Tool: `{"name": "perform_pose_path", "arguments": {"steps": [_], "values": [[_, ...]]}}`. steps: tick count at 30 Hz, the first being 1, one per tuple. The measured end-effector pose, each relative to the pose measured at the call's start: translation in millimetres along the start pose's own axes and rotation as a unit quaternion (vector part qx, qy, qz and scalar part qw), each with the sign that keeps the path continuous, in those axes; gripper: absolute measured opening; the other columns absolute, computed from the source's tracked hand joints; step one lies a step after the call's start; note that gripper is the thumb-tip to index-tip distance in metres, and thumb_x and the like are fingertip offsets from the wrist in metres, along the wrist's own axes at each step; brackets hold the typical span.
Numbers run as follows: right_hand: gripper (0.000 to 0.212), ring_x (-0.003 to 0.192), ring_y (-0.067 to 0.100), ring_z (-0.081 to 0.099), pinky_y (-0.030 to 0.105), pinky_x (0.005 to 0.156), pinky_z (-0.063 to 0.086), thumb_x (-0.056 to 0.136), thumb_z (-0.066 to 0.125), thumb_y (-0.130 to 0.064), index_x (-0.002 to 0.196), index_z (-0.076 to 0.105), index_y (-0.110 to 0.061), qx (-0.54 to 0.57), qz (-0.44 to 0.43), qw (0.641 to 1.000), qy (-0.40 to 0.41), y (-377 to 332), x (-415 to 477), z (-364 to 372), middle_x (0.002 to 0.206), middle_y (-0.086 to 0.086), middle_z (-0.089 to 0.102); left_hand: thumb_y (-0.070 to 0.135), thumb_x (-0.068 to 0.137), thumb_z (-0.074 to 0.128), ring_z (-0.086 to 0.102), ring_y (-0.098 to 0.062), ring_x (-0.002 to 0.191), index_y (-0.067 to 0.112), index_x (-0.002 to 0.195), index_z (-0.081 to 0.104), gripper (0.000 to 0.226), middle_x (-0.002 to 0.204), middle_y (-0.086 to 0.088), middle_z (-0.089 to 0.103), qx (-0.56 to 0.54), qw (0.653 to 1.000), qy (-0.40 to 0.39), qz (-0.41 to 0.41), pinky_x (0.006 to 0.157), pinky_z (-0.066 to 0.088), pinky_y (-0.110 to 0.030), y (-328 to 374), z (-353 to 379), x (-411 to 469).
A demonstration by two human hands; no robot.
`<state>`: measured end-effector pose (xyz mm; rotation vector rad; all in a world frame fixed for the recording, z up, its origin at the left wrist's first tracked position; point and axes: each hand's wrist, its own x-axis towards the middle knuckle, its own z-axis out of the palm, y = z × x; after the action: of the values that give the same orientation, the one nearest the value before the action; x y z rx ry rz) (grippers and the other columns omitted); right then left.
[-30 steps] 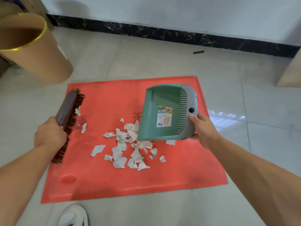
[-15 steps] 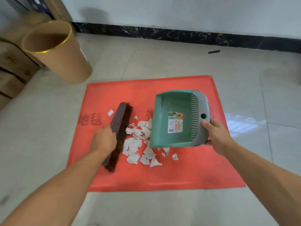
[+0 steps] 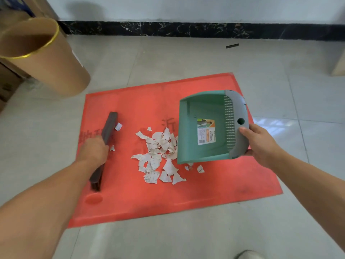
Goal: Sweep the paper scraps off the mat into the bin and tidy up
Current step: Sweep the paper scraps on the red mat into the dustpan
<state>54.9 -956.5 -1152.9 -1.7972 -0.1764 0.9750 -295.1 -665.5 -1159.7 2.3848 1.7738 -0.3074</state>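
Fingers (image 3: 103, 145) clenched round the brush (image 3: 110, 126), your left hand (image 3: 93, 150) has drawn it back from the pile toward the mat's (image 3: 186, 199) left edge. Your right hand (image 3: 261, 144) grips the dustpan (image 3: 205, 128), its lip against the paper scraps (image 3: 160, 152) mid-mat. They likely need another sweep. The bin (image 3: 46, 62) stands beyond the mat's far-left corner.

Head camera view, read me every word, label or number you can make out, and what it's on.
"haosen", apparently, on the sticker inside the dustpan; small print and barcode too small.
"地" embossed on the mat; next character hidden by the left hand and brush.
Mat character by the dustpan: partly covered, unreadable.
Writing on the paper scraps, white label on the bin: unreadable.
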Motion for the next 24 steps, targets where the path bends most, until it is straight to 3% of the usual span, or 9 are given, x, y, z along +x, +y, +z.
{"name": "perform_pose_path", "arguments": {"steps": [7, 13, 17, 21, 24], "values": [[0.023, 0.094, 0.02, 0.069, 0.041, 0.061, 0.058, 0.103, 0.047, -0.022, 0.122, 0.058, -0.012, 0.029, 0.022, 0.999, 0.008, 5, -6, 8, 0.108, 0.003, 0.07, 0.02, 0.09, 0.05, 0.062, -0.041, 0.088, 0.003, 0.103, 0.056, 0.022, 0.096, -0.025, 0.065, -0.042, 0.998, -0.019, 0.047, 0.066, 0.043, -0.037, 62, 20, -35], [0.019, 0.097, 0.021, 0.069, 0.039, 0.062, 0.058, 0.102, 0.049, -0.021, 0.114, 0.063, -0.016, 0.041, 0.015, 0.999, 0.016, 7, -6, -5, 0.109, 0.002, 0.072, 0.023, 0.091, 0.053, 0.059, -0.045, 0.095, 0.001, 0.105, 0.058, 0.027, 0.1, -0.029, 0.063, -0.064, 0.995, 0.064, 0.041, 0.074, 0.046, -0.041, 46, -12, -28], [0.016, 0.098, 0.024, 0.069, 0.047, 0.067, 0.06, 0.102, 0.047, -0.021, 0.102, 0.064, -0.022, 0.091, 0.003, 0.995, 0.047, 4, -4, -16, 0.103, -0.001, 0.074, 0.028, 0.09, 0.055, 0.059, -0.046, 0.095, 0.005, 0.109, 0.061, 0.031, 0.099, -0.029, 0.064, -0.069, 0.993, 0.083, 0.039, 0.078, 0.047, -0.043, 37, -29, -26], [0.016, 0.104, 0.027, 0.067, 0.052, 0.072, 0.059, 0.102, 0.046, -0.019, 0.102, 0.061, -0.019, 0.152, -0.003, 0.985, 0.087, -7, -1, -16, 0.119, 0.006, 0.069, 0.031, 0.087, 0.06, 0.063, -0.035, 0.099, 0.014, 0.111, 0.067, 0.03, 0.102, -0.015, 0.071, -0.154, 0.982, 0.032, 0.105, 0.085, 0.048, -0.038, 63, -25, -44], [0.014, 0.104, 0.026, 0.068, 0.051, 0.07, 0.06, 0.102, 0.046, -0.018, 0.103, 0.06, -0.017, 0.21, -0.004, 0.972, 0.107, -19, 0, -9, 0.117, 0.004, 0.069, 0.029, 0.086, 0.062, 0.066, -0.025, 0.097, 0.019, 0.11, 0.069, 0.027, 0.102, -0.005, 0.073, -0.231, 0.966, -0.024, 0.112, 0.076, 0.045, -0.027, 95, -10, -60]]}}
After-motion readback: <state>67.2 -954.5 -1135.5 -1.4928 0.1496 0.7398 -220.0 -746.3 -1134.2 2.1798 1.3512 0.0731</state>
